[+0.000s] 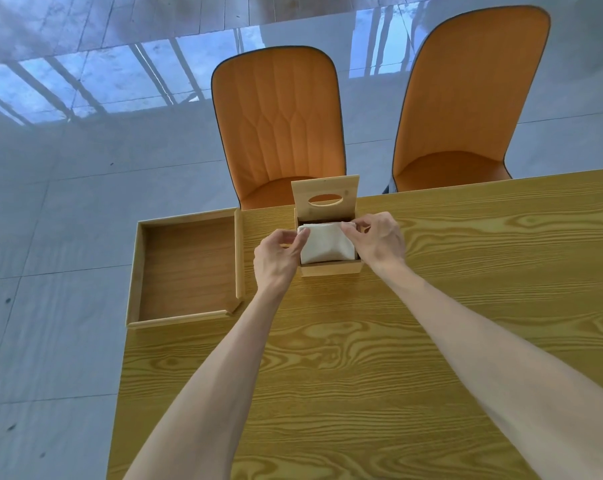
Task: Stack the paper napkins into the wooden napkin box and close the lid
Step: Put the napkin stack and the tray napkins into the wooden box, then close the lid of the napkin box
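Note:
A small wooden napkin box [329, 268] stands near the far edge of the table. Its hinged lid [324, 190], with an oval slot, stands upright behind it. A white paper napkin [324, 244] lies in the box's open top, its near part sloping down inside. My left hand [276, 258] pinches the napkin's far left corner. My right hand [376, 240] pinches its far right corner. Both hands sit at the box's sides, just above its rim.
A shallow wooden tray [186, 317] lies left of the box, overhanging the table's left edge. The wood-grain table [362, 375] stretches toward me. Two orange chairs [279, 126] [466, 109] stand beyond the far edge on a pale tiled floor.

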